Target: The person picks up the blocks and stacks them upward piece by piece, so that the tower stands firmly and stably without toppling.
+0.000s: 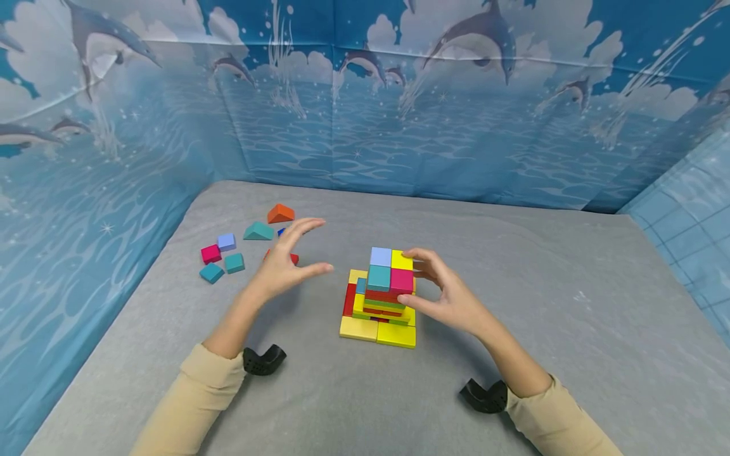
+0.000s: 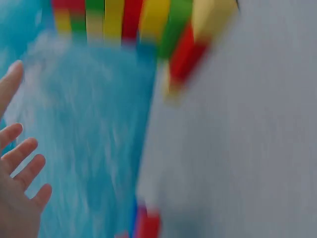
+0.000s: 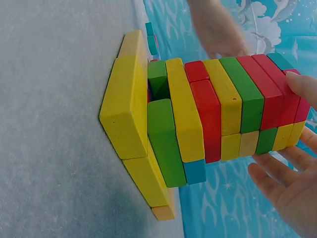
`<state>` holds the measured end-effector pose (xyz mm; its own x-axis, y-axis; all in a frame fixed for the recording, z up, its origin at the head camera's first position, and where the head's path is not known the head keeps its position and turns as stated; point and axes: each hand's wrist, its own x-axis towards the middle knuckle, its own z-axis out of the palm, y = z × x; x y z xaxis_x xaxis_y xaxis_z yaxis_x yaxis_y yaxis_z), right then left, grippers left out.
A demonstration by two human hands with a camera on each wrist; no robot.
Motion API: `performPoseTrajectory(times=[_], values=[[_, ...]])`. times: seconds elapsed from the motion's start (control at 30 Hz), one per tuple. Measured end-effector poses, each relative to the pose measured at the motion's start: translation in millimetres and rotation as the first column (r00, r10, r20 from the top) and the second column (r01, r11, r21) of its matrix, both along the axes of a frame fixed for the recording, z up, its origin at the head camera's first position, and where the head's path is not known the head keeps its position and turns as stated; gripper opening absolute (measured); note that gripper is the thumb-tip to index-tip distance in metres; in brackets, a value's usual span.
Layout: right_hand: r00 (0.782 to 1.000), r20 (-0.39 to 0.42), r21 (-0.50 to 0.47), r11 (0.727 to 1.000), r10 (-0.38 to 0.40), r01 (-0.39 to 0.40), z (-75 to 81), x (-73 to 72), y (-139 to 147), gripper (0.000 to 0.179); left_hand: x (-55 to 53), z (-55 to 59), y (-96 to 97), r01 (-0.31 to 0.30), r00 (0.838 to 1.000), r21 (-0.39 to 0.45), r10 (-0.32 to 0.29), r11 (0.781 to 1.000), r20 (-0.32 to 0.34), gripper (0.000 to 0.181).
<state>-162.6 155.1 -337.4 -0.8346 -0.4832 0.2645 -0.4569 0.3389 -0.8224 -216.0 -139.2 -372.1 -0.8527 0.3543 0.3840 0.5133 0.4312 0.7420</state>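
Fingers and thumb of the right hand [image 1: 453, 301] are bent around the top of the block tower [image 1: 385, 296], with its upper blocks held between them. Light blue, yellow, teal and pink blocks are shown up there. The tower is set near the middle of the gray cloth [image 1: 542, 285]. To its left, the left hand [image 1: 278, 269] is held up, its fingers and thumb spread apart. Past that hand, loose blocks are scattered: an orange block [image 1: 281, 213], a teal triangle [image 1: 258, 232] and some cubes [image 1: 226, 242]. Behind everything, a blue dolphin curtain [image 1: 365, 126] is hung.
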Motion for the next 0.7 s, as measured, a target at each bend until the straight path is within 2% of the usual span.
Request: performPoseTrajectory(times=[0.07, 0.17, 0.27, 0.37, 0.5, 0.6, 0.7], values=[[1.000, 0.003, 0.002, 1.000, -0.001, 0.001, -0.2, 0.4, 0, 0.058, -5.1, -7.3, -25.3, -0.090, 0.996, -0.043, 0.091, 0.995, 0.012, 0.068], [1.000, 0.006, 0.003, 1.000, -0.004, 0.004, -0.4, 0.9, 0, 0.059, -9.9, -20.2, -61.4, -0.191, 0.981, -0.119, 0.195, 0.974, 0.017, 0.066], [1.000, 0.011, 0.002, 1.000, -0.006, 0.006, -0.2, 1.5, 0, 0.060, -10.7, -33.8, -92.0, -0.258, 0.965, -0.194, 0.260, 0.946, -0.015, 0.062], [1.000, 0.015, 0.001, 1.000, -0.005, 0.005, 0.0, 1.5, 0, 0.061, -7.8, -45.4, -114.8, -0.306, 0.952, -0.247, 0.302, 0.920, -0.053, 0.058], [1.000, 0.015, 0.002, 1.000, -0.005, 0.005, -0.8, 0.7, 0, 0.061, -2.9, -55.1, -132.3, -0.336, 0.942, -0.289, 0.327, 0.896, -0.080, 0.052], [1.000, 0.013, 0.002, 1.000, -0.009, 0.009, -1.9, -0.4, 1, 0.061, -1.1, -57.4, -136.8, -0.346, 0.938, -0.320, 0.337, 0.882, -0.086, 0.045], [1.000, 0.004, -0.001, 1.000, -0.005, 0.005, -9.6, -4.8, 3, 0.062, -0.2, -57.4, -137.4, -0.358, 0.933, -0.337, 0.349, 0.871, -0.088, 0.039]])
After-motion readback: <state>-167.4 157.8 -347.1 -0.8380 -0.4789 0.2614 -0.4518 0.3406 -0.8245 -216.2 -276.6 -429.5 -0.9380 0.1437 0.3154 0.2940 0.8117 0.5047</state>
